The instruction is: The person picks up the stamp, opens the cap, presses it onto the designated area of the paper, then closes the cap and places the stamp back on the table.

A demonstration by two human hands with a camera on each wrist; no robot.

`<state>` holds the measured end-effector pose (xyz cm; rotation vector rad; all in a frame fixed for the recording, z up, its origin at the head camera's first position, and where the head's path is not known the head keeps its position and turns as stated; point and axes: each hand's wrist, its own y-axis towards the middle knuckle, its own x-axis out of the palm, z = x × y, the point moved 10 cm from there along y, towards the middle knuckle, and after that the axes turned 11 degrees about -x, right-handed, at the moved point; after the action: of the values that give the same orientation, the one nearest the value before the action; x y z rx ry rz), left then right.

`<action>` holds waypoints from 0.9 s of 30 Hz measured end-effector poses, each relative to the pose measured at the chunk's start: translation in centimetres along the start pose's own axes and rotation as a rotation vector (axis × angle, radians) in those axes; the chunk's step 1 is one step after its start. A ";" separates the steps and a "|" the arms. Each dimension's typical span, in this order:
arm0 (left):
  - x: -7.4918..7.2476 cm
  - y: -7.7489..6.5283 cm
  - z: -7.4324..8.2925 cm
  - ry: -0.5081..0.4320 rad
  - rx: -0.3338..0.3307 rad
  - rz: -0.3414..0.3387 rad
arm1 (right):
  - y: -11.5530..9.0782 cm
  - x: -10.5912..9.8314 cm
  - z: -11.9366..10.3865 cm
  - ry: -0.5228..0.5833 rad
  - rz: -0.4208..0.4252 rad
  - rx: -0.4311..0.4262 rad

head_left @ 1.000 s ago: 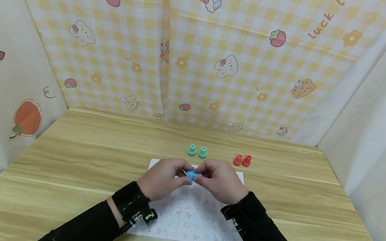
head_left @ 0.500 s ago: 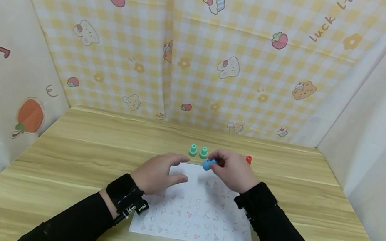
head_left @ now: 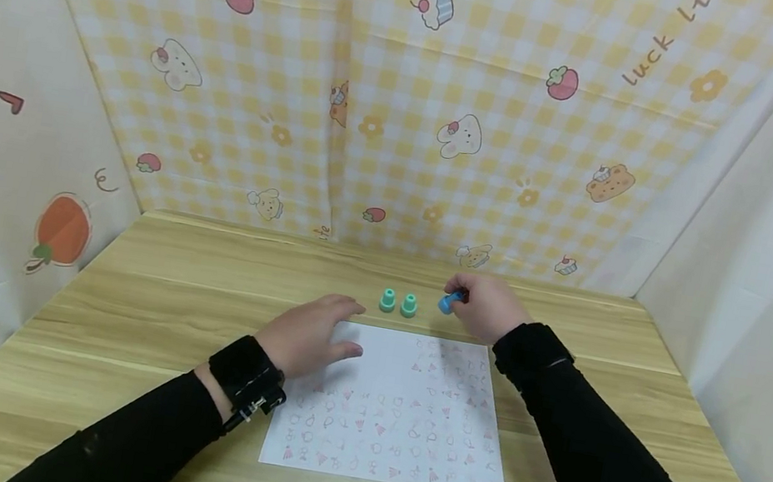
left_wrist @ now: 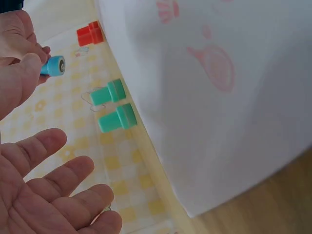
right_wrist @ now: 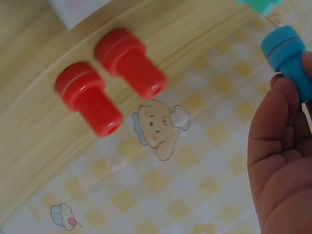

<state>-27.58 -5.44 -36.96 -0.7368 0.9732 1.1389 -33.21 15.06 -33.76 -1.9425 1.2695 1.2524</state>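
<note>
My right hand (head_left: 491, 308) pinches a small blue stamp (head_left: 449, 302) between thumb and fingers, beyond the paper's back edge. In the left wrist view the round face of this stamp (left_wrist: 56, 66) shows a dark pattern. Two red stamps (right_wrist: 130, 63) stand close by on the table; in the head view that hand hides them. My left hand (head_left: 307, 338) is over the back left part of the white paper (head_left: 376, 357), its fingers spread and holding nothing. Two green stamps (head_left: 398, 303) stand side by side between the hands, behind the paper.
Rows of small faint red prints cover much of the paper, with a blank patch at its back left. A yellow checked cloth (head_left: 397, 175) hangs behind the wooden table (head_left: 202, 254). White cloth walls (head_left: 757, 249) close off both sides.
My left hand has let go of the blue stamp and drawn back to the left. The right hand has carried it back and right, off the paper and past the green stamps.
</note>
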 end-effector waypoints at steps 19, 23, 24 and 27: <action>0.4 0.9 -1.3 0.101 -0.019 -0.024 | 1.2 1.3 3.1 -0.173 -0.073 0.036; 0.6 1.1 -1.6 0.124 -0.039 -0.039 | 1.2 1.5 3.2 -0.219 -0.088 0.039; 0.7 1.1 -1.7 0.127 -0.046 -0.043 | 1.2 1.6 3.3 -0.226 -0.091 0.039; 0.9 1.2 -1.9 0.139 -0.063 -0.055 | 1.2 1.7 3.3 -0.241 -0.097 0.041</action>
<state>-29.10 -6.40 -38.52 -0.8977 1.0307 1.0856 -35.46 16.40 -36.73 -1.7421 1.0590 1.3538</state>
